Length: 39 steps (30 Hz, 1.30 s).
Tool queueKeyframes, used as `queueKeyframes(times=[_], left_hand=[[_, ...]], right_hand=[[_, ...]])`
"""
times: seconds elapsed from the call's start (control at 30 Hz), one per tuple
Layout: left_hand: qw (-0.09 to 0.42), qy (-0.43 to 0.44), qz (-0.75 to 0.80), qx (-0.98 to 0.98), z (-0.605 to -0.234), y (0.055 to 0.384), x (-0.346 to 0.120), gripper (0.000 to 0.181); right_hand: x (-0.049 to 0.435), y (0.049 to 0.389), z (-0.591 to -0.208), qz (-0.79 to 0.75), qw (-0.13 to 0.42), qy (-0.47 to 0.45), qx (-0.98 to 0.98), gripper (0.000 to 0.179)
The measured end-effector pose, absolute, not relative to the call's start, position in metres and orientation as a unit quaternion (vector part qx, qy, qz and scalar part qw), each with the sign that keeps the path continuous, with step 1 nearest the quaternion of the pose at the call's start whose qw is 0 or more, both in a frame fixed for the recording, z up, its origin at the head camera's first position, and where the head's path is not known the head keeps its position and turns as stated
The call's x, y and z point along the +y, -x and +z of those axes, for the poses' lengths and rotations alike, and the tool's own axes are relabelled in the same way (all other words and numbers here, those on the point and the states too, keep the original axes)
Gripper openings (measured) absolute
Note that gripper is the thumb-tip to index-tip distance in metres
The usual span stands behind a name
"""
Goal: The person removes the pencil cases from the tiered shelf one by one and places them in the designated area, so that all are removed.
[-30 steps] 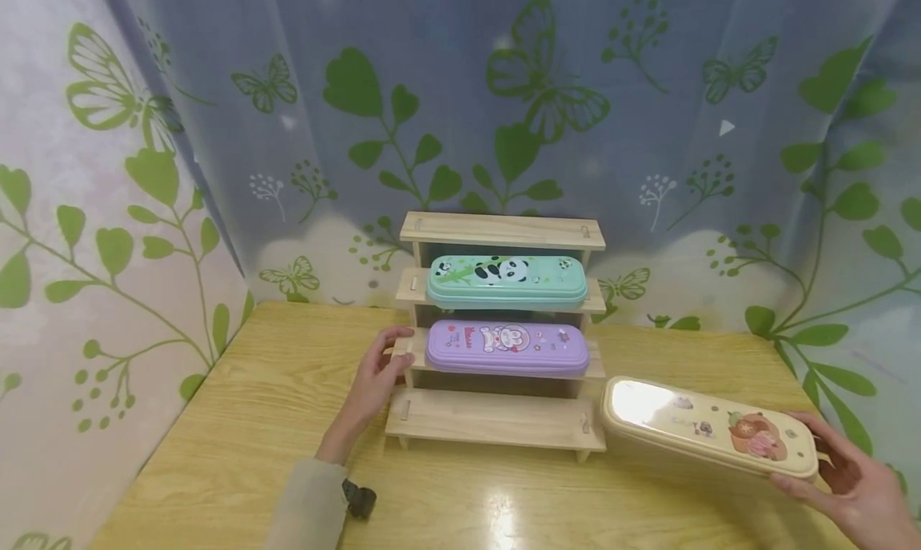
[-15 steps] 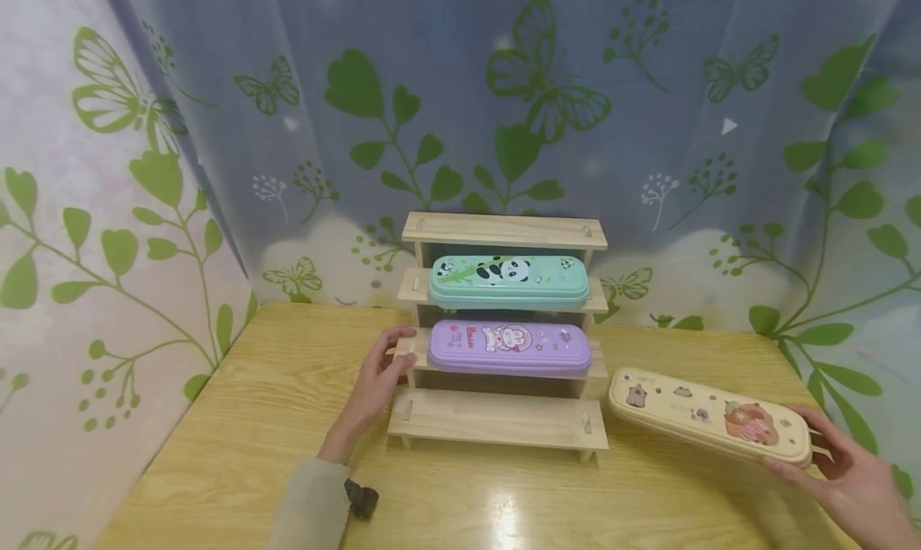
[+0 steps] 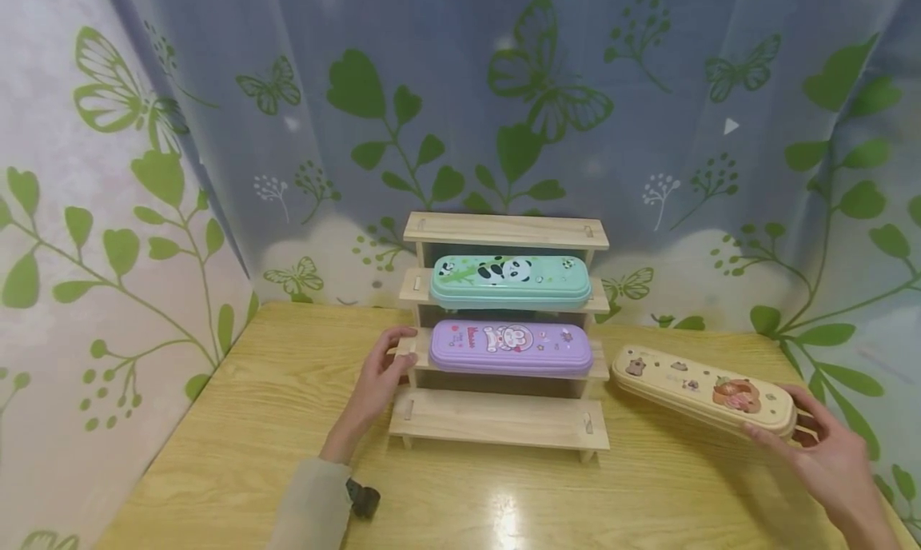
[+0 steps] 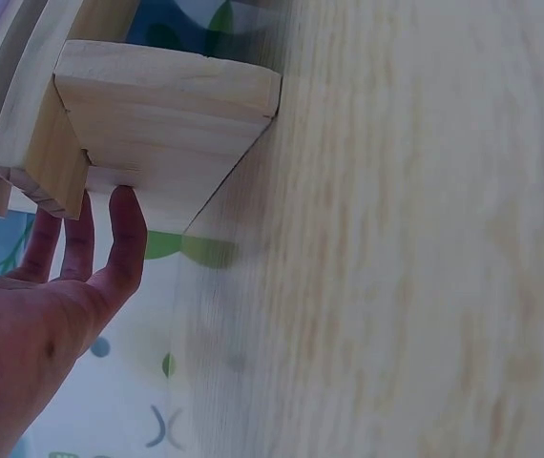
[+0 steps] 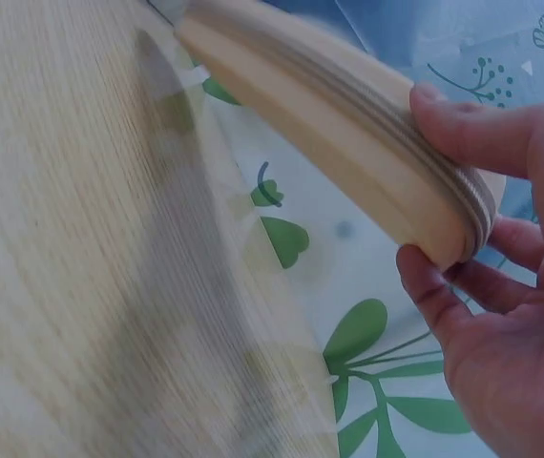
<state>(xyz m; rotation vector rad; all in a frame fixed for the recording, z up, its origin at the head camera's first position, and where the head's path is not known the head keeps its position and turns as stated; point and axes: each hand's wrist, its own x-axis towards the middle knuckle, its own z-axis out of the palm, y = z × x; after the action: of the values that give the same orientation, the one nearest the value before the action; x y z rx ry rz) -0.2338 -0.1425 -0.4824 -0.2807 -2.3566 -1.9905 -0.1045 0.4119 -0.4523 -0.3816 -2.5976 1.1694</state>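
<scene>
In the head view my right hand [image 3: 827, 454] grips the right end of a cream zippered pencil case [image 3: 705, 386] with brown and orange pictures on its lid. The case is off the table, right of a wooden stepped rack [image 3: 496, 418]. The right wrist view shows the thumb on one side of the pencil case [image 5: 348, 124] and fingers on the other. My left hand [image 3: 377, 378] holds the left end of the rack at its second step from the bottom. From the left wrist, bent fingertips [image 4: 127, 205] touch the rack's side panel [image 4: 167, 124].
A purple pencil case [image 3: 511, 348] lies on the rack's second step from the bottom, and a mint panda pencil case [image 3: 511, 280] on the step above. The top and bottom steps are bare wood. A leaf-patterned curtain [image 3: 460, 94] stands behind the wood-grain table [image 3: 288, 390].
The cream pencil case has risen a little in the head view and drawn slightly left with my right hand; its lid glare is gone. My left hand stays at the rack.
</scene>
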Motion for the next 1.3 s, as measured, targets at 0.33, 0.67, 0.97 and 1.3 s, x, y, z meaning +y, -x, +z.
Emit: queueKeyframes(times=[0.33,0.67,0.97,1.3], left_hand=[[0.019,0.089,-0.642,-0.762,-0.484,0.234,-0.143,0.037],[0.023,0.097,-0.641,-0.761,-0.482,0.234,-0.142,0.037],[0.024,0.093,-0.645,-0.758,-0.483,0.234,-0.142,0.037],[0.023,0.094,-0.652,-0.752,-0.482,0.234,-0.142,0.037]], right_hand=[[0.401,0.127,-0.449,0.409,0.128,0.218,-0.877,0.09],[0.391,0.137,-0.458,0.408,0.185,0.176,-0.877,0.073],[0.386,0.137,-0.459,0.373,0.125,0.176,-0.902,0.08],[0.384,0.126,-0.466,0.386,0.058,0.155,-0.907,0.086]])
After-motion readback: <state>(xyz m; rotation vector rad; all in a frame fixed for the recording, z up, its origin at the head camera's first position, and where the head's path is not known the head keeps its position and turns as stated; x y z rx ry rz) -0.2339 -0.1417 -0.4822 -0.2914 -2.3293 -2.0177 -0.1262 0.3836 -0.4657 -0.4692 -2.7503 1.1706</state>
